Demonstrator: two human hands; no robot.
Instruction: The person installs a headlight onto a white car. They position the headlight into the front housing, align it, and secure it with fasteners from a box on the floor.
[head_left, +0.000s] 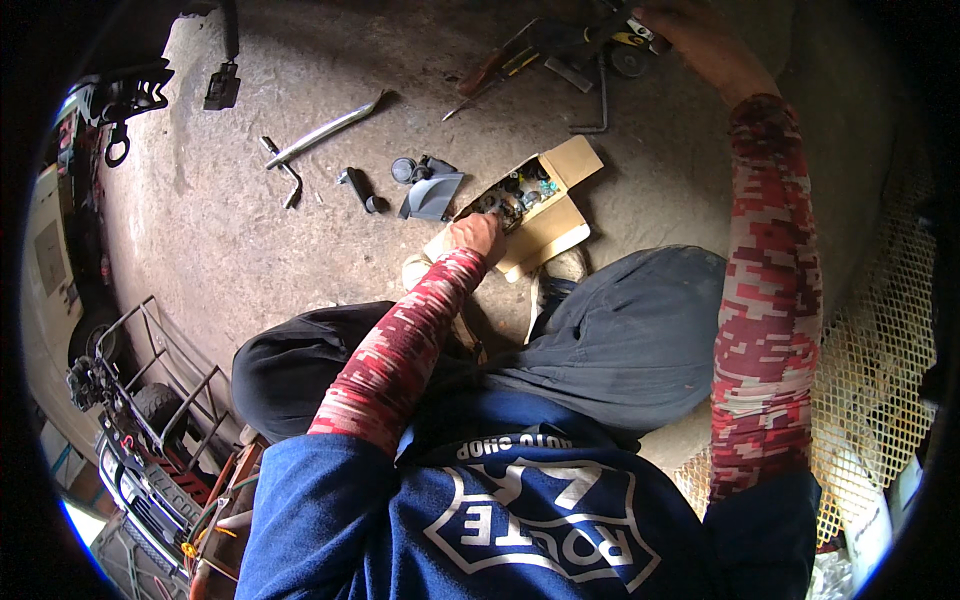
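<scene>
Reaching into an opened cardboard box [548, 244] at the center of the head view, a seated person's left hand [478, 237] bent its fingertips down among small loose parts [532, 196]; whether they pinched one could not be told. The right hand [698, 45] stretched to the upper right of the frame, its fingers at a yellow-and-black tool [630, 38]; shadow and overlap made it impossible to tell how firmly they closed. Near that tool lay an L-shaped rod [602, 95]. Just left of the box, a gray, flat-faced piece [435, 195] rested on the concrete floor [230, 220], with a small black part [360, 190] beyond it and a silver-handled wrench [330, 130] at the upper left. Metal mesh [870, 370] stood at the right edge.
</scene>
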